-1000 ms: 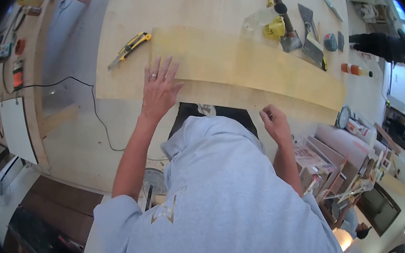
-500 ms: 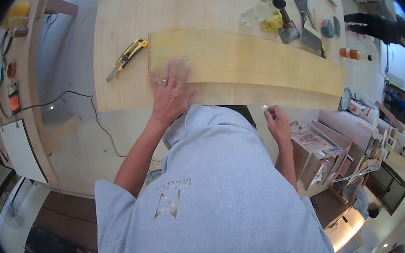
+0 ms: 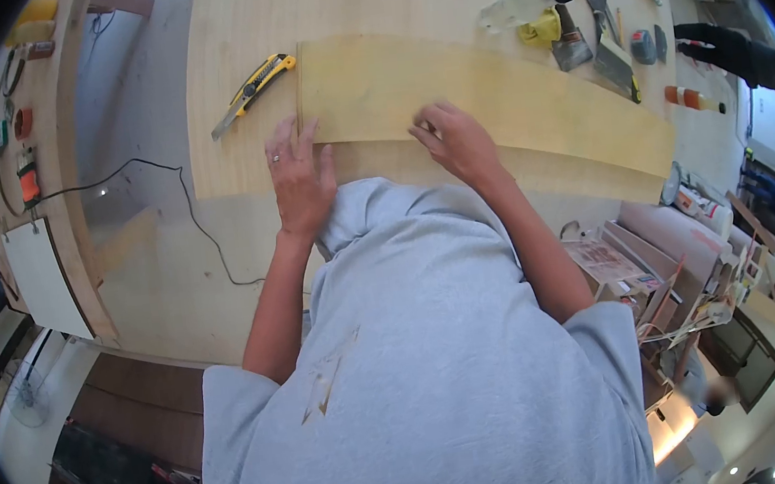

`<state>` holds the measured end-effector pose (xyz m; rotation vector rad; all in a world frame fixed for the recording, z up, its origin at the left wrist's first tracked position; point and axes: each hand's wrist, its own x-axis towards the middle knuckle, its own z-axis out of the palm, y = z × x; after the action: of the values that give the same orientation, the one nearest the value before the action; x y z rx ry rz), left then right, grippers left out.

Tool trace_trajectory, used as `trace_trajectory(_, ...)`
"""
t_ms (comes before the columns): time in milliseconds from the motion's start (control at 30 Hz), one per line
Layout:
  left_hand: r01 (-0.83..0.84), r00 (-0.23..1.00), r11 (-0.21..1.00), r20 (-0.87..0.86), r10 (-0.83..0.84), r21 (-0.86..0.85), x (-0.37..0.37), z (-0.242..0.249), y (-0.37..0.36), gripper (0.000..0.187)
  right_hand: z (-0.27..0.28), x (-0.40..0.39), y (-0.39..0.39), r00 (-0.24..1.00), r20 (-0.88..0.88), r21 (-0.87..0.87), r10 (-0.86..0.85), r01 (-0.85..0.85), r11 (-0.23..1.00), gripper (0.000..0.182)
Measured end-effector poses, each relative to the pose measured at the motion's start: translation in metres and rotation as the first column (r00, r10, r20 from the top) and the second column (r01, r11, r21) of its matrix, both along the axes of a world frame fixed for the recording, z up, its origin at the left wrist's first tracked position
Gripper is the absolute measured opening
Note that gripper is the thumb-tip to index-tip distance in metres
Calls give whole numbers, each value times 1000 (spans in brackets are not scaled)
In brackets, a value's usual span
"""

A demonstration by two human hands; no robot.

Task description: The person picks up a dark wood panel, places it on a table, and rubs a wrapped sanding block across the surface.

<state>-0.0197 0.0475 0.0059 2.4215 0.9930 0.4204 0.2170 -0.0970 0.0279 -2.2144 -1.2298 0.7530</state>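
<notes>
Both of my hands lie flat and hold nothing. My left hand [image 3: 300, 180] rests palm down with its fingers spread, the fingertips touching the near left corner of the long yellowish veneer strip [image 3: 505, 99], a ring showing on one finger. My right hand [image 3: 458, 143] presses on the near edge of the same strip, just right of frame centre, fingers bent slightly; whether something small sits under them I cannot tell.

That strip runs from upper centre down toward the right edge of the frame, lying on the pale plywood tabletop [image 3: 232, 135]. Just beyond its left end, in the upper left of the board, lies a yellow utility knife [image 3: 253, 81], close to the strip's corner but apart from my hand. Along the upper right sit a hammer [image 3: 552, 8], a yellow cloth [image 3: 540, 26] touching it, and a putty knife [image 3: 609, 49]. A black cable [image 3: 161, 186] trails across the floor at left. At the far right edge a dark-sleeved arm of another person [image 3: 739, 54] reaches in.
</notes>
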Motion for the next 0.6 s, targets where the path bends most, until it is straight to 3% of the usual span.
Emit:
trace_trajectory(67,-26,1000,1000,-1,26,-18,-6,-1,-2,50,-4,-5,24,998,39,134,56,-60,989,19)
trace_trajectory(267,-120,992,990,36,123,-73,-28,-6,-9,50,-11,-17,40,948,208,80,241,-262,962,23)
trace_trajectory(367,-130,988,987,75,137,-91,-34,-16,-11,53,-7,-14,32,926,185,77,329,-347,935,21)
trace_trajectory(467,-143,986,987,80,149,-72,-35,-18,-10,51,8,-4,16,894,-143,180,424,-398,900,18)
trace_trajectory(600,-141,987,989,70,144,-46,-29,-18,-11,49,13,-6,17,960,-127,165,251,-229,959,14)
